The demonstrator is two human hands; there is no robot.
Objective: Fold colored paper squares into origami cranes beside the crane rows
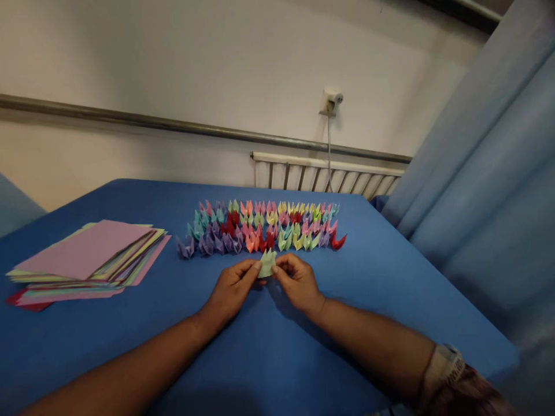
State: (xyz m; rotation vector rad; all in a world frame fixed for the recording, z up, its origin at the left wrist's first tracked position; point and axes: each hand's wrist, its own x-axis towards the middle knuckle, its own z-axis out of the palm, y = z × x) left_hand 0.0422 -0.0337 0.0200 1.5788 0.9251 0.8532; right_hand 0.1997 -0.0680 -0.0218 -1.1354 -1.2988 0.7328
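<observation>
My left hand (232,289) and my right hand (297,280) meet over the blue table (390,277). Together they pinch a small pale green folded paper piece (267,263), one hand on each side. Just beyond it stand rows of several small folded paper figures (260,226) in purple, red, orange, yellow, green, pink and teal. A red figure (338,241) ends the front row at the right.
A fanned stack of coloured paper sheets (91,260), pink on top, lies at the table's left. Behind the table are a white wall, a metal rail, a radiator (325,176) and a wall socket (332,101) with a cord. A blue curtain (489,173) hangs at the right.
</observation>
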